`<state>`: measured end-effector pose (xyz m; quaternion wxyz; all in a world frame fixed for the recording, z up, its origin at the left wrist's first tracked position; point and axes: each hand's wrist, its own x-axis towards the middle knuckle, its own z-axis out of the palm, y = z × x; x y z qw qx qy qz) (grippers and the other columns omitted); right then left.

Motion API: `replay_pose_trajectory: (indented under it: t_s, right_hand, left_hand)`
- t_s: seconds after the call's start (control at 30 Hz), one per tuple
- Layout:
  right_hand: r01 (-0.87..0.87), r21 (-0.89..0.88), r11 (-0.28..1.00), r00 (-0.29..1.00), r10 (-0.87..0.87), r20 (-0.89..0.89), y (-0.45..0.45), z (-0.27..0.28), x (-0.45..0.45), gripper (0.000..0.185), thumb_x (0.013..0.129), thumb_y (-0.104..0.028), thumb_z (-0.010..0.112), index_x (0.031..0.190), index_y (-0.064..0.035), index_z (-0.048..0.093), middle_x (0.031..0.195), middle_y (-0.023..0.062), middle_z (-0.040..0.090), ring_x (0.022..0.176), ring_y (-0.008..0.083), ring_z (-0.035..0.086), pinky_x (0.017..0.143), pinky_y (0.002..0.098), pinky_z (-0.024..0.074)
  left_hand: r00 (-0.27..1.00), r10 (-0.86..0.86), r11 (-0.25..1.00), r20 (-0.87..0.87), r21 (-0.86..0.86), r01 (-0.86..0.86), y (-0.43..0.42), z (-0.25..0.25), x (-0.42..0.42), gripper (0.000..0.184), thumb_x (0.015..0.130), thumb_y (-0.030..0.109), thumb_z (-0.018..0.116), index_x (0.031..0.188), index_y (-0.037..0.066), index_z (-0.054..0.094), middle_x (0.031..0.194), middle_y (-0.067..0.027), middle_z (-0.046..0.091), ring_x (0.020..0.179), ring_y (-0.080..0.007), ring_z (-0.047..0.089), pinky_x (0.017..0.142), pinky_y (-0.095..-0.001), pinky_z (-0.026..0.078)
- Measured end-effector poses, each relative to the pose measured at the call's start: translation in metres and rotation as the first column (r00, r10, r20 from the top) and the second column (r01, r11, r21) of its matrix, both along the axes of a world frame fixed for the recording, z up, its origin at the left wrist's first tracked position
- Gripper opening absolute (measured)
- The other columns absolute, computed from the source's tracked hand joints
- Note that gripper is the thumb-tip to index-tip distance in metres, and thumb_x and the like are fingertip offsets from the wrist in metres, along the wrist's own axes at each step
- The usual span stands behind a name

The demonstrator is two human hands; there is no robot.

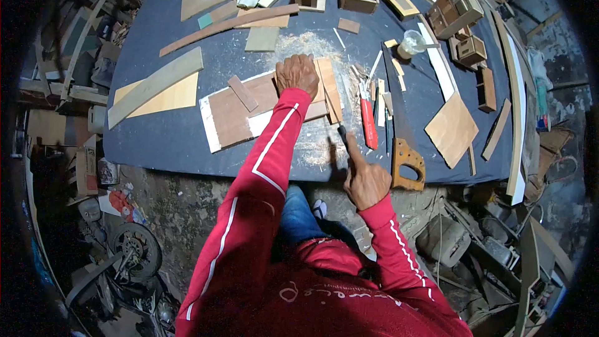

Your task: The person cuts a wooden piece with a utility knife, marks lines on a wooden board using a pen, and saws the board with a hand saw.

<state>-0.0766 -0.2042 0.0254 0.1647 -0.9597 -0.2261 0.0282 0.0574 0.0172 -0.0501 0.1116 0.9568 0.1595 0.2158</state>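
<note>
My left hand (296,76) presses down with curled fingers on a wooden piece at the right end of a brown board (228,115) with white patches. Beside its fingers lies a light brown wood strip (329,84), angled towards me. My right hand (367,182) is closed at the table's front, its index finger stretched along a thin black tool (342,132) whose tip meets the strip's near end. The rest of the tool is hidden or too small to tell. A small wood strip (243,93) lies across the brown board.
Right of my hands lie a red-handled tool (367,115) and a handsaw (409,165). A jar (410,45) and small wooden cabinets (455,9) stand behind at right. Long planks (156,87) lie at left. Wood shavings (306,43) cover the middle of the blue tabletop (150,140).
</note>
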Motion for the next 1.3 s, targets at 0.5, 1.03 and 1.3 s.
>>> replay_pose_trajectory:
  t_s: [0.5, 1.03, 1.3]
  right_hand:
    - [0.028, 0.083, 0.996, 0.989, -0.039, 0.141, 0.026, -0.04, 0.031, 0.069, 0.08, -0.013, 0.064, 0.147, -0.0211, 0.046, 0.051, 0.0167, 0.056, 0.043, 0.0285, 0.058, 0.041, 0.0425, 0.0404]
    - [0.01, 0.072, 0.997, 0.995, -0.017, 0.095, 0.017, -0.038, 0.022, 0.067, 0.083, -0.013, 0.061, 0.148, -0.02, 0.043, 0.052, 0.0162, 0.059, 0.042, 0.0297, 0.058, 0.042, 0.0433, 0.0418]
    - [0.031, 0.084, 0.996, 0.999, -0.033, 0.014, 0.007, -0.021, -0.001, 0.066, 0.084, -0.013, 0.062, 0.147, -0.018, 0.044, 0.049, 0.0161, 0.055, 0.04, 0.0316, 0.055, 0.042, 0.0441, 0.0418]
  left_hand:
    - [0.999, 0.01, 1.0, 0.036, 0.008, -0.011, 0.001, -0.006, 0.002, 0.029, 0.099, 0.027, 0.047, 0.086, 0.007, 0.064, 0.087, -0.0137, 0.064, 0.087, -0.0306, 0.061, 0.084, -0.0446, 0.039]
    - [0.999, -0.003, 1.0, 0.053, 0.023, 0.002, 0.0, -0.001, 0.003, 0.03, 0.1, 0.027, 0.046, 0.087, 0.007, 0.063, 0.086, -0.0145, 0.063, 0.085, -0.0303, 0.061, 0.082, -0.0443, 0.039]
    - [0.997, 0.002, 0.999, 0.082, 0.037, -0.005, 0.002, -0.005, 0.002, 0.031, 0.1, 0.027, 0.046, 0.088, 0.006, 0.066, 0.087, -0.0155, 0.065, 0.087, -0.0311, 0.062, 0.079, -0.0454, 0.04]
